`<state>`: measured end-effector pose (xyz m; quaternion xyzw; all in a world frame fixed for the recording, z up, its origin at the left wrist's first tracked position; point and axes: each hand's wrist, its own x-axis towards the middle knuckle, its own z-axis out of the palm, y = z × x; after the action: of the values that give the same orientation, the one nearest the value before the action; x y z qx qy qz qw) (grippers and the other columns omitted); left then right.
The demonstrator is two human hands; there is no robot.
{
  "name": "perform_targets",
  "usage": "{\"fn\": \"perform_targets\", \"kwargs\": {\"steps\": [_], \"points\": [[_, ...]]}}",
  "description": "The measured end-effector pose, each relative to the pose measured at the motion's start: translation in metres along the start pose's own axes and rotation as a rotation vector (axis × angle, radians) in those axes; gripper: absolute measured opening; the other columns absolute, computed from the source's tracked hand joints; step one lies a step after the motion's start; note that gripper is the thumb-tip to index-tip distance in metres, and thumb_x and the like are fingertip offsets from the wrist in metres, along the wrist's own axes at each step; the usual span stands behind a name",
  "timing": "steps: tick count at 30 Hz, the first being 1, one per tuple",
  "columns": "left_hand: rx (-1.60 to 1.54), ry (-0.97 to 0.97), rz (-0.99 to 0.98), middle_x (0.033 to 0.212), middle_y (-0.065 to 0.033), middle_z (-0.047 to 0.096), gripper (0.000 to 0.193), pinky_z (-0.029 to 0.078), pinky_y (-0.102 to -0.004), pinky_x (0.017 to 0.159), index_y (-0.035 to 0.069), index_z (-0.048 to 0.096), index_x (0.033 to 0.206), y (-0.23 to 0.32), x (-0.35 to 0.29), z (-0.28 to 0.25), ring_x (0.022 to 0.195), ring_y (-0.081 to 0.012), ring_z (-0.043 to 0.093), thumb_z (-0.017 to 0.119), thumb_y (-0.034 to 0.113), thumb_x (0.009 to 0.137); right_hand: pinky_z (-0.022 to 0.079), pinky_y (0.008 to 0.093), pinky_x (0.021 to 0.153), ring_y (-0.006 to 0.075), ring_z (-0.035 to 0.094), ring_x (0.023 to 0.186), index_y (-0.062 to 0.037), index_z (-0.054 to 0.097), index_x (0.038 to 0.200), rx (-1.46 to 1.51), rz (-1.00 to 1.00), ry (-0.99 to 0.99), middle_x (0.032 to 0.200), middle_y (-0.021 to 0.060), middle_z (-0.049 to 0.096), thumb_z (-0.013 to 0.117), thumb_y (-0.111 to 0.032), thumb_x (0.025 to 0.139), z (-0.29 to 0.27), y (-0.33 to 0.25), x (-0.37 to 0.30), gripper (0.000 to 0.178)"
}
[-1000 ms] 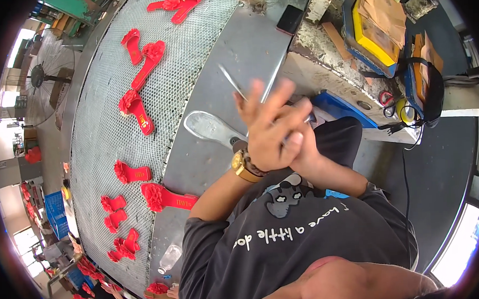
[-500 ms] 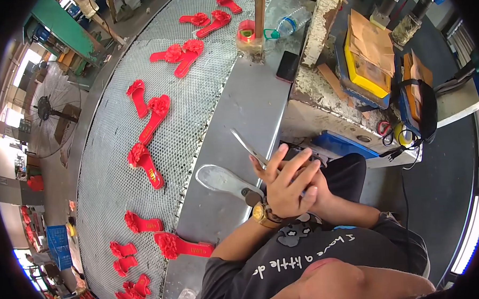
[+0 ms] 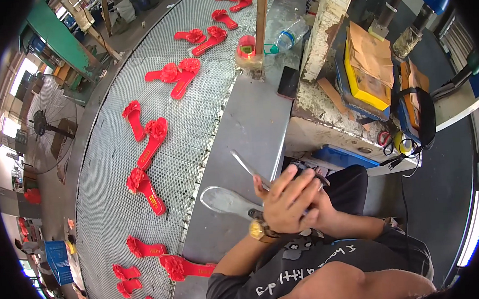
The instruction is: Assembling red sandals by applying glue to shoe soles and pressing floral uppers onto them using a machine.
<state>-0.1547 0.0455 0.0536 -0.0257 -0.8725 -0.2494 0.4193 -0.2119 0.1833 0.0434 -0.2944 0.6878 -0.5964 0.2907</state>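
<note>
Head view: near the centre of the frame, the left hand (image 3: 287,205) lies over the right hand (image 3: 328,205), its fingers slightly apart; whether either grip pinches anything is hidden. A slim metal strip (image 3: 242,162) juts up-left beside them. Left of them, a pale sole-shaped plate (image 3: 223,199) rests on the grey surface (image 3: 249,117); red flowered sandals (image 3: 151,194) dot the mesh bed (image 3: 105,195) at left.

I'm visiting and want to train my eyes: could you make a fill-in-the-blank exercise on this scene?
1. Beside the person's left hand, the round wristwatch is coloured ____.
2. The pale, sole-shaped piece is to the ____ of that hand.
3. The flat, flower-topped slippers are coloured ____.
4. Brown paper sheets lie on a thick ____ slab.

Missing words: gold; left; red; yellow.
</note>
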Motion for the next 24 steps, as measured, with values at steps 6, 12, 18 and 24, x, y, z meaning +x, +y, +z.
{"fn": "perform_targets", "kwargs": {"steps": [6,12,18,24], "points": [[-0.451,0.405,-0.677,0.130,-0.0092,0.067,0.054,0.012,-0.0581,0.122,0.007,0.070,0.123,-0.069,0.032,-0.007,0.133,-0.0332,0.050,0.043,0.049,0.101,0.043,0.0441,0.109,0.0265,0.061,0.122,0.0033,0.065,0.102,0.676,0.319,-0.049,0.133,0.0200,0.064,0.056,-0.007,0.084,-0.004,-0.010,-0.004,0.023],[-0.138,-0.059,-0.025,0.122,-0.0037,0.071,0.052,0.017,-0.0587,0.119,0.013,0.074,0.116,0.008,0.002,0.012,0.128,-0.0237,0.057,0.051,0.054,0.095,0.041,0.0432,0.110,0.0263,0.060,0.125,-0.0049,0.065,0.114,0.158,0.254,0.001,0.134,0.0138,0.064,0.057,-0.016,0.091,-0.012,0.010,-0.008,0.027],[-0.080,-0.059,-0.048,0.114,-0.0085,0.069,0.053,0.031,-0.0580,0.113,0.009,0.069,0.124,-0.076,0.034,-0.012,0.117,-0.0310,0.059,0.047,0.049,0.097,0.045,0.0418,0.108,0.0255,0.061,0.119,0.0046,0.065,0.098,0.757,0.428,-0.015,0.119,0.0159,0.067,0.054,-0.007,0.082,-0.011,-0.018,0.000,0.022],[0.008,-0.033,-0.006,0.120,-0.0079,0.068,0.054,0.015,-0.0596,0.121,0.010,0.069,0.126,-0.010,0.017,-0.010,0.124,-0.0302,0.057,0.047,0.052,0.097,0.045,0.0443,0.105,0.0274,0.059,0.121,0.0034,0.065,0.101,0.123,0.213,-0.068,0.125,0.0202,0.065,0.058,-0.007,0.081,-0.006,-0.004,-0.012,0.024]]}}
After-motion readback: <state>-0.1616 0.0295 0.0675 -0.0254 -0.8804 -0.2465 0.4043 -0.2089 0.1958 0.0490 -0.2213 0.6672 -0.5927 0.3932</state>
